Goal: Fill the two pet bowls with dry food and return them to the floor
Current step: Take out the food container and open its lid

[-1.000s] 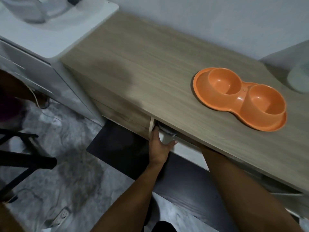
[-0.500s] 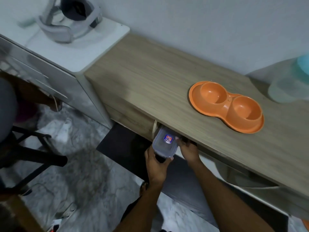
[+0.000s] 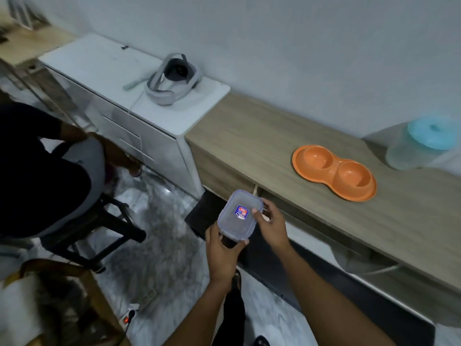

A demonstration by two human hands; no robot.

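An orange double pet bowl point(image 3: 334, 172) lies on the wooden cabinet top point(image 3: 262, 136); both of its wells look empty. In front of the cabinet I hold a clear lidded plastic container point(image 3: 238, 216) with a small blue and red sticker on the lid. My left hand point(image 3: 222, 248) grips it from below at its near end. My right hand point(image 3: 270, 223) holds its right edge, thumb on the lid. The contents are not visible through the lid.
A translucent jar with a blue lid point(image 3: 421, 143) stands right of the bowl. A headset point(image 3: 172, 79) rests on the white drawer unit point(image 3: 129, 78). Another person sits on a black stool point(image 3: 94, 228) at left. A power strip point(image 3: 129, 317) lies on the marble floor.
Both hands have drawn the container out from under the cabinet top and lifted it clear. The view has pulled back and up, showing more of the room.
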